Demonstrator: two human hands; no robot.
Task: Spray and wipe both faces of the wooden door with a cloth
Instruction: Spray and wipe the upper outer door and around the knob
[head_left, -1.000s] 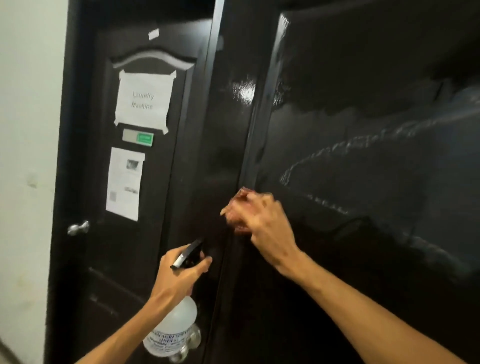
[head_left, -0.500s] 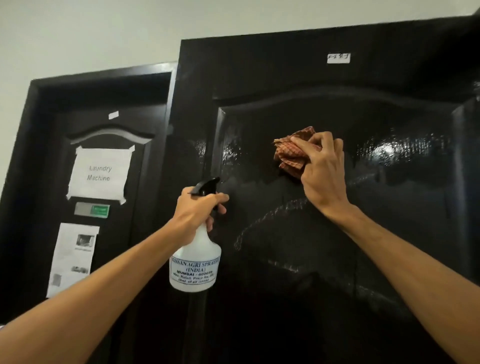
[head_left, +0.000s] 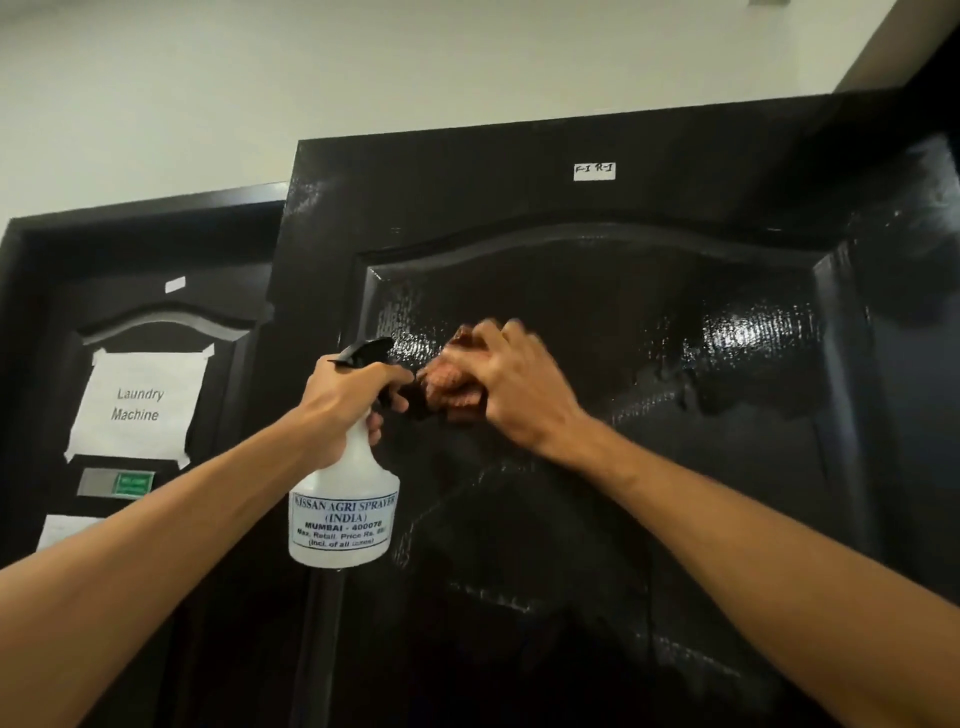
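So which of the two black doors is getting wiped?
The nearer door on the right, with the small white label up top: the right hand presses the cloth on its panel. The farther door, left, carries the Laundry Machine paper.

The right hand (head_left: 519, 387) and cloth (head_left: 445, 385) are blurred.

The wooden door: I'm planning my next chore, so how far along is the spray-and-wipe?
Done: this face of the door glistens wet, with wipe streaks across its upper panel. In hand: the right hand holds the bunched cloth against that panel, while the left hand grips the spray bottle. Left: the other face is out of view, so its state is unknown.
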